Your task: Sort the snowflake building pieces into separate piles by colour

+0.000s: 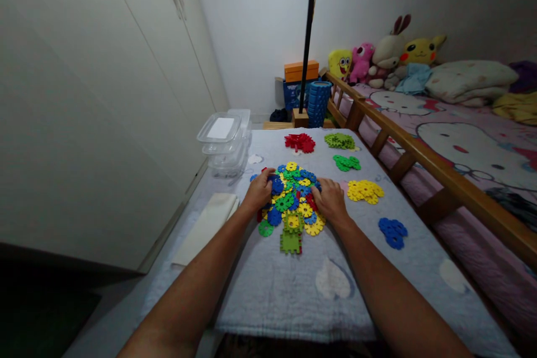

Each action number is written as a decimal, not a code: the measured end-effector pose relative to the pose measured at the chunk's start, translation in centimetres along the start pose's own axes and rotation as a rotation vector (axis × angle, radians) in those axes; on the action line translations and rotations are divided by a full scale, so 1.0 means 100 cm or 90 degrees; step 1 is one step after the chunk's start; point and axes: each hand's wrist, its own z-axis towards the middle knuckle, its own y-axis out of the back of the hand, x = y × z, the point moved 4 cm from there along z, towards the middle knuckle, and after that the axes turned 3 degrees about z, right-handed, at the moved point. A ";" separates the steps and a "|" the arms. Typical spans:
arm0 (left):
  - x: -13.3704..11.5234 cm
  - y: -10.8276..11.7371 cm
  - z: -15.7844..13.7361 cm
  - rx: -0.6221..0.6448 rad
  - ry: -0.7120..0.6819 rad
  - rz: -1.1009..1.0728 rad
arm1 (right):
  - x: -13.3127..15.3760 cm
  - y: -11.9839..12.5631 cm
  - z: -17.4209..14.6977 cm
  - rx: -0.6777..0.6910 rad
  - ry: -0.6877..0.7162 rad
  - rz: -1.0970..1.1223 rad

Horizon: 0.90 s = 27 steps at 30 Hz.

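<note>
A mixed heap of flower-shaped plastic interlocking discs [285, 201] in blue, green, yellow and red lies mid-table. At its left edge my left hand [259, 191] has its fingers curled, with a blue disc [277, 184] at thumb and fingertips. My right hand [332, 199] is at the heap's right edge, thumb and index closed around the rim of another blue disc [318, 185]. Some fingertips are hidden among the pieces. Square light-green pieces [291, 241] lie at the heap's near side, one with a yellow disc on it.
Sorted piles lie beyond and to the right: red pieces [300, 142], light-green squares [339, 141], green discs [347, 163], yellow discs [364, 191] and blue discs [393, 233]. Stacked clear containers [226, 142] and a folded cream cloth [205, 229] sit left. A wooden bed rail [403, 151] borders the right.
</note>
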 end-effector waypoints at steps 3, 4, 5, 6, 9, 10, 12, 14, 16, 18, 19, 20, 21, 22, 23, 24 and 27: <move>0.007 0.010 -0.008 -0.019 0.001 0.080 | 0.002 -0.001 -0.001 0.018 -0.014 -0.008; 0.008 0.012 -0.013 -0.006 0.000 0.108 | 0.003 -0.002 -0.001 0.031 -0.015 -0.007; 0.009 0.014 -0.018 0.013 -0.003 0.135 | 0.004 -0.003 -0.001 0.045 -0.014 -0.003; 0.010 0.016 -0.024 0.034 -0.005 0.158 | 0.005 -0.004 0.000 0.058 -0.010 0.006; 0.010 0.019 -0.048 0.107 0.020 0.203 | 0.010 -0.006 0.000 0.081 0.030 0.066; 0.009 0.018 -0.057 0.137 0.030 0.210 | 0.012 -0.007 0.000 0.085 0.051 0.099; 0.004 0.014 -0.073 0.201 0.021 0.212 | 0.016 -0.007 0.000 0.091 0.085 0.166; -0.003 0.009 -0.088 0.242 0.010 0.213 | 0.016 -0.006 0.000 0.088 0.091 0.213; -0.011 0.002 -0.099 0.247 0.010 0.220 | 0.014 -0.005 0.000 0.072 0.074 0.219; -0.018 -0.006 -0.105 0.233 0.005 0.231 | 0.010 -0.004 0.001 0.052 0.050 0.192; -0.021 -0.011 -0.107 0.223 0.003 0.235 | 0.009 -0.004 0.001 0.047 0.041 0.174; -0.023 -0.016 -0.108 0.220 0.000 0.237 | 0.009 -0.005 0.001 0.047 0.037 0.159; -0.024 -0.020 -0.108 0.207 0.002 0.234 | 0.010 -0.006 0.000 0.051 0.036 0.151; -0.024 -0.023 -0.106 0.188 0.003 0.228 | 0.012 -0.007 -0.001 0.056 0.038 0.151; -0.024 -0.026 -0.104 0.164 -0.001 0.221 | 0.015 -0.009 -0.002 0.060 0.040 0.158; -0.024 -0.028 -0.102 0.140 -0.009 0.213 | 0.018 -0.010 -0.003 0.063 0.041 0.172; -0.021 -0.032 -0.091 0.079 -0.036 0.185 | 0.027 -0.014 -0.005 0.072 0.028 0.244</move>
